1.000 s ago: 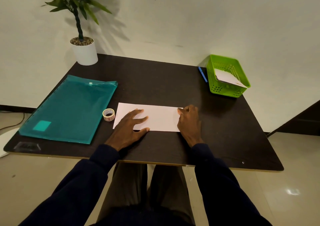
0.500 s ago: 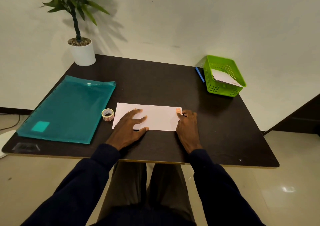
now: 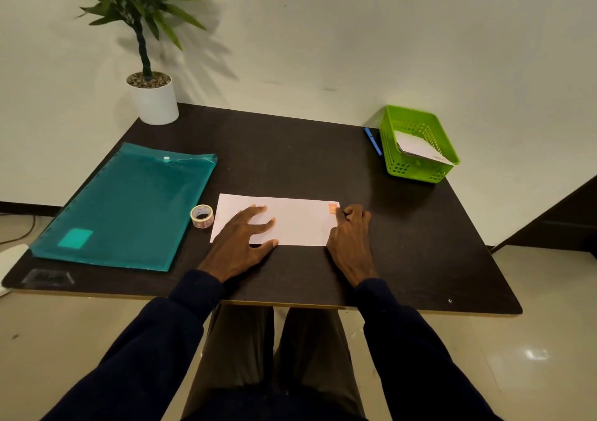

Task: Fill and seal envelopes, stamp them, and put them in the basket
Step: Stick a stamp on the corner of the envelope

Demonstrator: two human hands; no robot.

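Note:
A white envelope (image 3: 297,219) lies flat on the dark table (image 3: 290,149) in front of me. An orange stamp (image 3: 332,208) sits in its top right corner. My left hand (image 3: 240,241) rests spread flat on the envelope's left half. At the right end lies my right hand (image 3: 350,240), fingers curled, with a fingertip just beside the stamp. A roll of stamps (image 3: 202,216) stands just left of the envelope. The green basket (image 3: 416,170) at the far right corner holds white envelopes (image 3: 416,146).
A teal plastic folder (image 3: 129,204) covers the table's left side. A potted plant (image 3: 151,97) stands at the far left corner. A blue pen (image 3: 373,141) lies left of the basket. A small clear item (image 3: 48,277) sits at the near left corner.
My right hand has slid back off the envelope's top right corner, uncovering the orange stamp stuck there. My left hand has stayed flat on the envelope.

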